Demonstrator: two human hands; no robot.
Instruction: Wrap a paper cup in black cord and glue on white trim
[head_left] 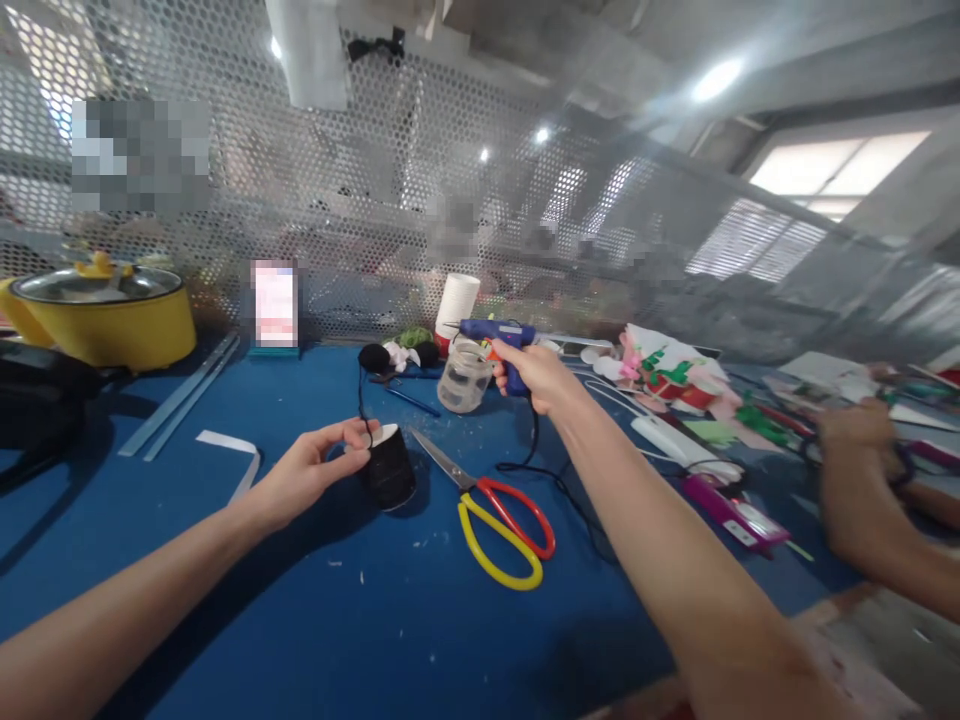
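Near the middle of the blue worktop [375, 640], the left hand [319, 462] has its thumb and fingertips clamped together on the rim of a short black cylinder with a pale top [390, 475]. The cylinder leans slightly; whether its base touches the surface cannot be told. A thin black cord [362, 403] runs from those fingertips towards a small round black ball [373, 358] nearer the far edge.

The right hand [532, 370] is wrapped around the handle of a blue glue gun with an orange trigger [487, 328]. Its nozzle points left, well apart from the cylinder, and its barrel is seen above a clear, open-mouthed jar [463, 378]. Behind the gun, towards the far edge, stands a ribbed white roll [457, 302].

Just right of the cylinder lie metal scissors with one red and one yellow handle loop [459, 478], blades pointing towards it and loops towards the near edge. At the far left corner sits a round yellow pot with a glass lid [127, 330], with two long translucent strips [184, 390] lying to its right. Over the right side of the worktop, another person's hand [862, 430] appears blurred, beyond a purple box [727, 515].
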